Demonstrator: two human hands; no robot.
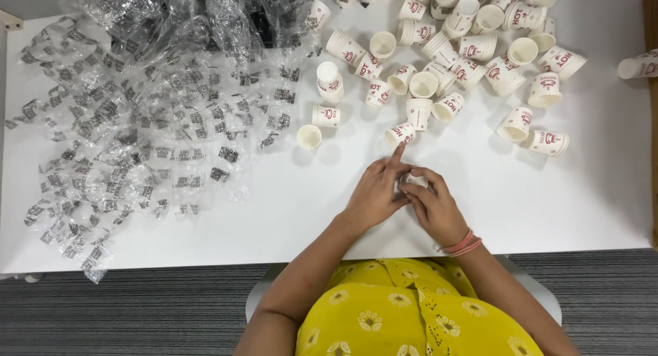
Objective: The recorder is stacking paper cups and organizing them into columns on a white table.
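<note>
On the white counter point(548, 205), many small paper cups point(445, 47) are lying scattered, all looking empty, beside clear plastic wrappers point(151, 102). We are closing both hands around one small cup point(413, 180) near the front edge: left hand point(375, 193) with index finger pointing forward, right hand point(433, 206) curling below it.
</note>
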